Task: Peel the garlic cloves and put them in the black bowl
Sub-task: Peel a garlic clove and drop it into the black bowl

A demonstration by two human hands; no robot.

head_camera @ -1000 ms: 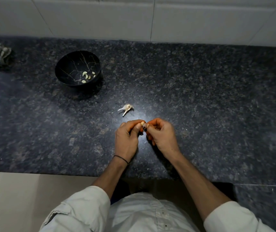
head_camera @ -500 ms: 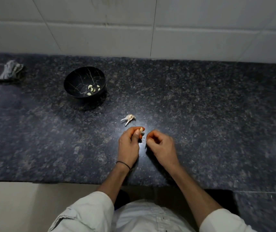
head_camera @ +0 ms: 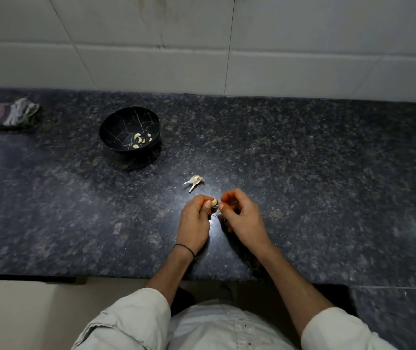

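**Left hand pinches a pale clove while the right returns to it**

Left hand [head_camera: 193, 221] pinches the garlic clove [head_camera: 214, 202] between thumb and forefinger, low over the near middle of the granite counter [head_camera: 328, 173]. The part of the clove that shows above the fingertips looks pale and smooth. The right hand [head_camera: 242, 215] sits just right of it with its fingers curled and its tips almost at the clove. A thin wisp, probably skin, hangs between the two hands. Whether the right fingers actually pinch it is too small to tell.

A second ago both hands are pressed together on the clove. Half a second ago the right hand is drawn clear to the right, leaving the clove with the left. Now the gap is nearly closed again. That reads as one strip of skin pulled away and the right hand coming back for another, so this clove is probably close to bare.

The black bowl [head_camera: 108, 125] stands well apart, far and to the left, with several peeled cloves [head_camera: 140, 140] lying in its right side. A spent stem with papery husk [head_camera: 194, 181] lies on the counter just beyond the hands, and no other unpeeled clove is visible. A crumpled cloth [head_camera: 15, 114] sits at the far left.

Once the skin is off, the left hand faces a long reach up and left to the bowl.
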